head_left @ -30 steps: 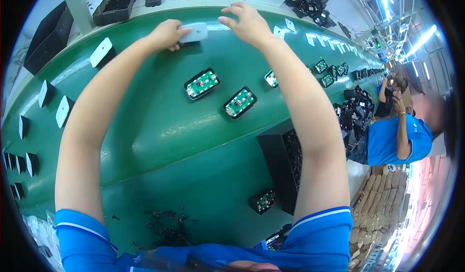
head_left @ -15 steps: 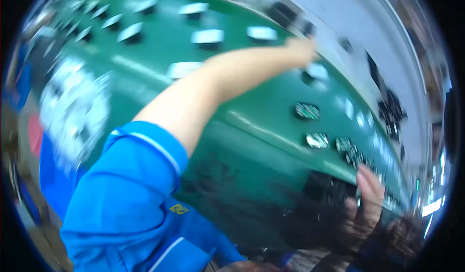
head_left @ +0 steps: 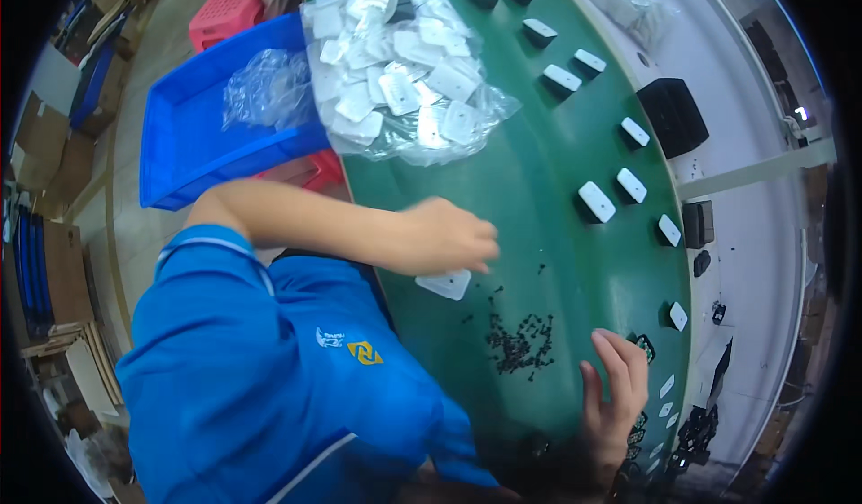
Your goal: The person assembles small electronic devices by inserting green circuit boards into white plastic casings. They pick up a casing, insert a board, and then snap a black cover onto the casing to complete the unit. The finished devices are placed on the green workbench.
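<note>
White cover (head_left: 444, 285) near dark screws (head_left: 521, 342)

The cover lies on the green surface (head_left: 539, 176) beside the left hand (head_left: 453, 237), curled and blurred; whether it holds anything, I cannot tell. An edge grip should best keep the cover clear of the screws. The right hand (head_left: 618, 392) is half open, apparently empty.
</note>
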Demonstrator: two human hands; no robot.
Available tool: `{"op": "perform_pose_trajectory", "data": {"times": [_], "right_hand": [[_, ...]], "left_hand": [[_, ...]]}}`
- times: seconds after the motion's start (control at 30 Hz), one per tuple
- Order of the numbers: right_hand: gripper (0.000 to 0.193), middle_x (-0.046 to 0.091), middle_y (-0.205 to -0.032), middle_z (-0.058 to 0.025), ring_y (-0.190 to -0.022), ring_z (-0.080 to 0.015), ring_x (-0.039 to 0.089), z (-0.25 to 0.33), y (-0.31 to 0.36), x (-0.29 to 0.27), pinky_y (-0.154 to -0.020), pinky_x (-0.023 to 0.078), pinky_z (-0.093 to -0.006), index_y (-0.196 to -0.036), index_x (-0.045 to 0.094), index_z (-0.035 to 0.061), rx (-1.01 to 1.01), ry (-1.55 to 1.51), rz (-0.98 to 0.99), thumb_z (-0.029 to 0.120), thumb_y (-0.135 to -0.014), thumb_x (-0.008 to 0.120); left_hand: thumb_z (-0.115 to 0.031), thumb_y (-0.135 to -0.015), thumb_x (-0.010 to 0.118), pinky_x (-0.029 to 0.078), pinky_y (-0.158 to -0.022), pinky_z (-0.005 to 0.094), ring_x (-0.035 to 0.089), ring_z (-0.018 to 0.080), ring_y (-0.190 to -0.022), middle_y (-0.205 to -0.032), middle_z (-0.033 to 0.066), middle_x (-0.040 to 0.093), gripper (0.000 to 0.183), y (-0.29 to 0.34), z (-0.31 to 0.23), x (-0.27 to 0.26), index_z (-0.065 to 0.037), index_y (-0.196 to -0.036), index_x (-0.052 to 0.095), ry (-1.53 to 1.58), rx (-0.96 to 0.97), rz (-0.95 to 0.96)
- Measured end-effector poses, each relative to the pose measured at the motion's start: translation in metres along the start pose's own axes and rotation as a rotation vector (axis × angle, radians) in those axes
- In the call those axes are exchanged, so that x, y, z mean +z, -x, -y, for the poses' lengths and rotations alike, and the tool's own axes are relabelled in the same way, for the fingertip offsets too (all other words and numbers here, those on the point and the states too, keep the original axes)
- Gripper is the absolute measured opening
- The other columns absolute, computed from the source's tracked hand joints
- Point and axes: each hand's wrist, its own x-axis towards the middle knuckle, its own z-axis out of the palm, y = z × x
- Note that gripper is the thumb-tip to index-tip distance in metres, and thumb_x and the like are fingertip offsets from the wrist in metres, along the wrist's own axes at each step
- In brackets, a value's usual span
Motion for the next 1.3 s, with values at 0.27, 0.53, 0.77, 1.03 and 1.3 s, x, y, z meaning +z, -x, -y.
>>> {"op": "perform_pose_trajectory", "data": {"times": [0.27, 0.53, 0.77, 1.03, 1.3], "right_hand": [[0.038, 0.063, -0.101, -0.0087, -0.086, -0.0276, 0.060, 0.040, -0.044, 0.097, -0.073, 0.049, -0.0372, -0.108, 0.062, 0.0070, -0.075, -0.059, 0.186, 0.006, -0.071, 0.072], [0.028, 0.066, -0.098, -0.0104, -0.087, -0.0249, 0.062, 0.044, -0.055, 0.124, -0.073, 0.051, -0.0329, -0.107, 0.065, 0.0071, 0.228, -0.305, 0.045, 0.003, -0.080, 0.067], [0.023, 0.067, -0.096, -0.0121, -0.084, -0.0186, 0.064, 0.044, -0.059, 0.137, -0.076, 0.050, -0.0287, -0.109, 0.064, 0.0008, 0.428, -0.560, -0.001, 0.002, -0.086, 0.062], [0.029, 0.066, -0.103, -0.0099, -0.090, -0.0178, 0.063, 0.047, -0.089, 0.143, -0.083, 0.049, -0.0285, -0.114, 0.062, 0.0013, 0.399, -0.640, -0.131, -0.001, -0.086, 0.060], [0.067, 0.046, -0.134, -0.0122, -0.119, -0.0260, 0.047, 0.037, -0.097, 0.156, -0.092, 0.044, -0.0373, -0.133, 0.048, 0.0073, 0.437, -0.562, -0.429, 0.015, -0.073, 0.077]], "left_hand": [[-0.022, -0.089, 0.060, 0.047, -0.068, 0.0373, 0.057, 0.0283, -0.073, -0.088, 0.0128, 0.059, 0.024, 0.072, 0.127, -0.054, -0.003, -0.103, 0.062, -0.041, -0.568, -0.752], [-0.064, -0.078, 0.059, 0.047, -0.087, 0.0418, 0.058, 0.0354, -0.103, -0.104, 0.0234, 0.062, 0.072, 0.018, 0.267, -0.138, 0.004, -0.101, 0.063, -0.110, -1.128, -0.319], [-0.036, -0.077, 0.070, 0.044, -0.086, 0.0433, 0.055, 0.0361, -0.100, -0.102, 0.0203, 0.060, 0.046, 0.019, 0.289, -0.098, -0.005, -0.110, 0.061, -0.298, -0.780, -0.489], [0.001, -0.073, 0.068, 0.045, -0.088, 0.0409, 0.054, 0.0344, -0.101, -0.113, 0.0174, 0.053, 0.048, 0.002, 0.218, -0.091, -0.014, -0.118, 0.061, -0.207, -0.308, -0.685], [0.007, -0.068, 0.071, 0.043, -0.093, 0.0385, 0.052, 0.0331, -0.109, -0.119, 0.0170, 0.050, 0.078, -0.010, 0.076, -0.030, -0.008, -0.138, 0.039, 0.400, 0.061, -0.300]]}}
